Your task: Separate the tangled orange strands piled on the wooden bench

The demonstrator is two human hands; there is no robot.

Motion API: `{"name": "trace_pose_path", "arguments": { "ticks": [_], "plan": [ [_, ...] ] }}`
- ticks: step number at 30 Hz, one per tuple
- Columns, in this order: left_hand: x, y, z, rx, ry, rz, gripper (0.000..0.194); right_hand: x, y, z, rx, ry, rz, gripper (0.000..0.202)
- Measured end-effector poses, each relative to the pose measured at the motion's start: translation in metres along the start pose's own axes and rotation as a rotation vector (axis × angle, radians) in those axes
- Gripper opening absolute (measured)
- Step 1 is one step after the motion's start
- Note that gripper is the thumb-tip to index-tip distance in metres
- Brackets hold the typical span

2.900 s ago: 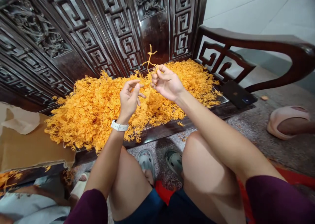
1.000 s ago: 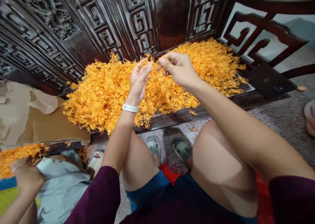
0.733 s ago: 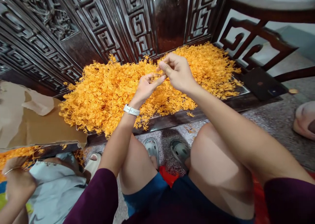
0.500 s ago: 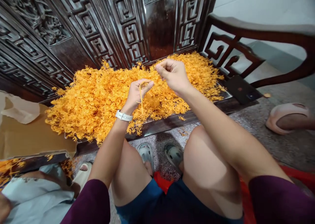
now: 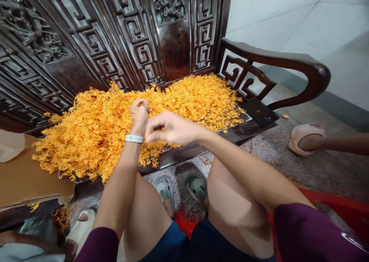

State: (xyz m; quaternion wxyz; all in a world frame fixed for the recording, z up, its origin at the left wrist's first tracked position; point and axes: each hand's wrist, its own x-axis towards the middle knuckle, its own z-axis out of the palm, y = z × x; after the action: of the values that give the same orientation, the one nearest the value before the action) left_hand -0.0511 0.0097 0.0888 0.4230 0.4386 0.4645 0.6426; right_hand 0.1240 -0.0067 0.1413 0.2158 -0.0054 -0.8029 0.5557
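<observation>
A large heap of orange plastic-looking sprigs (image 5: 98, 127) covers the seat of a dark carved wooden bench (image 5: 184, 158). Over the heap's middle, my left hand (image 5: 140, 114) has its fingers curled, and what they hold is hidden. A pale watch band (image 5: 134, 138) circles that wrist. Close by on the right, my right hand (image 5: 167, 127) reaches across at the left wrist, blurred, thumb and fingers bent toward each other. Nothing can be made out between its fingertips.
Cardboard (image 5: 31, 173) lies at the left end of the bench. A dark phone (image 5: 261, 111) rests by the curved armrest (image 5: 288, 58). Another person's sandalled foot (image 5: 307, 141) is at the right; a person's light clothing and sandal (image 5: 82, 225) show at lower left.
My right hand has moved left and down to my left wrist. My left hand has turned upright, and the orange strand over it no longer shows. The view has shifted to the right.
</observation>
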Motion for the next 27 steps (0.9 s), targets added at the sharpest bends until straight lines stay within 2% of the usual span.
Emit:
{"name": "trace_pose_path", "arguments": {
  "ticks": [2,3,4,5,7,9,11,13,15,18,22,27],
  "plan": [
    [0.002,0.003,-0.008,-0.009,0.021,-0.017,0.018,-0.003,-0.013,0.014,0.020,-0.208,-0.029,0.019],
    [0.003,0.003,-0.013,-0.006,0.030,-0.022,0.019,-0.004,-0.017,0.016,0.017,-0.244,-0.043,0.020],
    [0.004,0.003,-0.018,-0.006,0.041,-0.023,0.019,-0.005,-0.018,0.014,0.011,-0.224,-0.054,0.019],
    [0.005,0.002,-0.022,-0.018,0.064,-0.025,0.018,-0.005,-0.016,0.008,0.007,-0.142,-0.057,0.017],
    [0.006,-0.002,-0.029,-0.063,0.150,-0.041,0.017,-0.004,-0.003,-0.014,0.018,0.166,-0.026,0.016],
    [0.004,-0.005,-0.033,-0.082,0.215,-0.049,0.021,-0.004,0.017,-0.042,0.056,0.571,0.048,0.018],
    [0.001,-0.006,-0.032,-0.047,0.189,-0.019,0.028,-0.004,0.036,-0.066,0.050,0.913,0.142,0.020],
    [-0.004,-0.005,-0.027,0.003,0.098,0.028,0.038,-0.006,0.050,-0.079,-0.002,1.088,0.203,0.024],
    [-0.008,-0.003,-0.020,0.023,0.014,0.050,0.049,-0.007,0.056,-0.080,-0.057,1.082,0.217,0.019],
    [-0.013,-0.003,-0.008,0.039,-0.100,0.056,0.060,-0.007,0.053,-0.068,-0.122,0.904,0.193,0.006],
    [-0.018,-0.005,0.006,0.092,-0.217,0.064,0.067,-0.006,0.043,-0.055,-0.122,0.715,0.160,0.010],
    [-0.022,-0.004,0.016,0.088,-0.296,0.017,0.081,-0.010,0.042,-0.056,-0.166,0.518,0.180,0.016]
  ]
}}
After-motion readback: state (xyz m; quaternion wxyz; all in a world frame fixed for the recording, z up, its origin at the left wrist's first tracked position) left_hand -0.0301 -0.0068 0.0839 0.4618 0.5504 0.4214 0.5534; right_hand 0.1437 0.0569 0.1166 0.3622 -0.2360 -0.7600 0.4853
